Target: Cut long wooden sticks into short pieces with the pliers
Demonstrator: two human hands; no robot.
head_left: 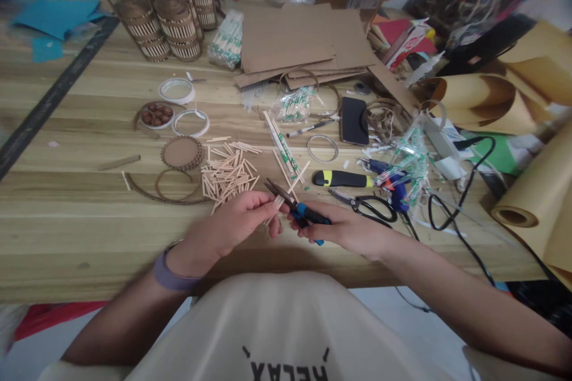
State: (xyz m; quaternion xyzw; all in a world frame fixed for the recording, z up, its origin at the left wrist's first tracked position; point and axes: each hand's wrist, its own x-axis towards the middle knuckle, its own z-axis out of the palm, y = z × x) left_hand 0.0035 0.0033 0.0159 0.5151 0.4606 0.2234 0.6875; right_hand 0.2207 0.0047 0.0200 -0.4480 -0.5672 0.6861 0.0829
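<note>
My left hand [243, 217] pinches some thin wooden sticks [298, 180], whose long ends point up and to the right. My right hand [346, 227] is wrapped round the black and blue handles of a pair of pliers [308, 212]. The pliers' dark jaws lie across the sticks, right beside my left fingertips; whether they bite the wood I cannot tell. Just beyond my left hand spreads a heap of short cut sticks [229, 172]. Longer sticks and green-printed paper wrappers [286, 152] lie beyond the pliers.
Right of my hands lie a yellow-black utility knife [342, 178], black scissors [370, 207], a blue glue gun [395, 187] with a cable, and a phone [354, 121]. At left are a round cardboard piece [182, 153], tape rolls [177, 90] and a bowl of brown beads [155, 115]. Cardboard sheets [286, 36] lie behind.
</note>
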